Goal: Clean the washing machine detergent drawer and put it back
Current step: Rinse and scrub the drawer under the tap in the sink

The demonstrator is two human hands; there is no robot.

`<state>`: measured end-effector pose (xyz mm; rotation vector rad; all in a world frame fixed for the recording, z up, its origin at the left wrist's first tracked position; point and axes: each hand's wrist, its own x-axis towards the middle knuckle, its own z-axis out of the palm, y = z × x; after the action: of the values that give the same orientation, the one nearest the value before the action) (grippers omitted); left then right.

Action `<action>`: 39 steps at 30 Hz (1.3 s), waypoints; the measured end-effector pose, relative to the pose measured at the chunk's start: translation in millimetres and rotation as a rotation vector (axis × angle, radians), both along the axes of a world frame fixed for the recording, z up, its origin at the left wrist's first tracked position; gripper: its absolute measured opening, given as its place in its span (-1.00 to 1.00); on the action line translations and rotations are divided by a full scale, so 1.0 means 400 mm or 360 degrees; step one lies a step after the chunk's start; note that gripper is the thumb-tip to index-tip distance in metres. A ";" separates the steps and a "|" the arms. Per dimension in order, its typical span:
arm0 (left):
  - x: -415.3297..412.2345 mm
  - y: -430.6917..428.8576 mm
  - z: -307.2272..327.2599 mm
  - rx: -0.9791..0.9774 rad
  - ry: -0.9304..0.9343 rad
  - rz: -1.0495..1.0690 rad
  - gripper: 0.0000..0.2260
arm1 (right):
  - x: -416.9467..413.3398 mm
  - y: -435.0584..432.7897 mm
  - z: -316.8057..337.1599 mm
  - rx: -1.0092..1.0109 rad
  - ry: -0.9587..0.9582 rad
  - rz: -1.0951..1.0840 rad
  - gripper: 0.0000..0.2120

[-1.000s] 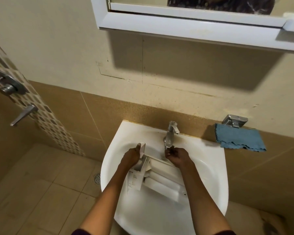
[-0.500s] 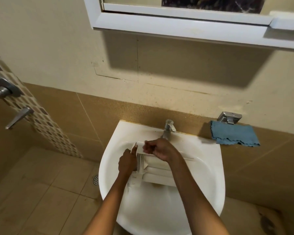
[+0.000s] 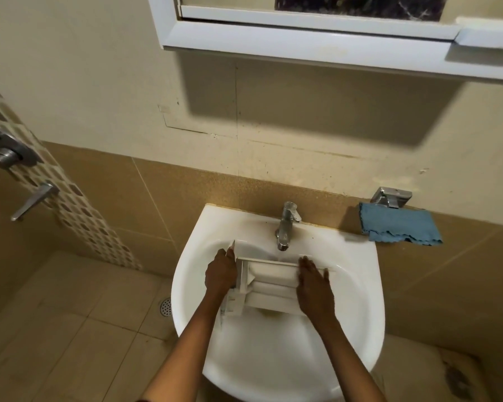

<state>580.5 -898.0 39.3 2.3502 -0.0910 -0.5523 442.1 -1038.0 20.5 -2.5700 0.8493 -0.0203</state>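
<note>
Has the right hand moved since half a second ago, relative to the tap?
Yes. The right hand went rightward and nearer to the person: it was below-left of the tap, now it lies flat on the right end of the drawer.

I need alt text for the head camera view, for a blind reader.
A person holds a white detergent drawer in a white sink under the tap, left hand gripping its left end, right hand flat on top. A blue cloth hangs at right.
</note>
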 end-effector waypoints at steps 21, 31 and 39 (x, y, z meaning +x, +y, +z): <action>-0.024 0.009 0.016 0.0017 -0.0111 -0.0034 -0.64 | 0.009 0.059 -0.054 -0.0279 -0.0304 0.0316 -0.57; -0.050 0.012 0.022 -0.0017 -0.0188 -0.0019 -0.65 | 0.051 0.006 -0.015 -0.0185 -0.0530 -0.0146 -0.76; -0.069 0.012 0.034 -0.0046 -0.0213 0.0012 -0.65 | -0.014 -0.115 0.005 0.0012 -0.0258 -0.0481 -0.85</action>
<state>553.1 -893.2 53.0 2.3568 -0.1503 -0.3875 436.5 -1084.1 22.6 -2.3707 1.1601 -0.3097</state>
